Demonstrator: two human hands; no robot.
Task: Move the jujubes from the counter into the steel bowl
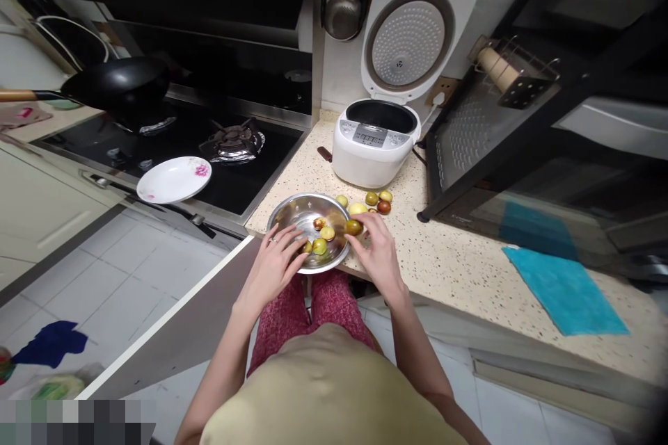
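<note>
Far left, upper part of frame: black wok [122, 81] with wooden handle sits on the gas stove [172, 135]. Just below it, at the stove's front edge, a white plate [174, 179] with pink flower print. Lower left corner: blue cloth [51, 343] on the tiled floor.

Centre of frame: steel bowl [309, 229] at the front edge of the speckled counter [459, 257], several small green-yellow and brownish fruits inside. Left hand [274, 261] comes in from below, fingers loosely spread, resting on the bowl's near-left rim, fingertips reaching inside next to one fruit; can't tell if it grips anything. Right hand [376, 247] at the bowl's right rim, thumb and fingers pinching one brown-green fruit [353, 227] just over the rim.

Just behind the bowl, right of centre: loose fruits [373, 201] on the counter, a small cluster near the bowl. Behind them, white rice cooker [376, 139] with lid up, inner pot dark. Ladle [342, 10] hangs on the wall, top centre.

Right side: black oven [522, 153] with a wire rack on top. Lower right: teal cloth [566, 290] flat on the counter, well apart from the bowl.
</note>
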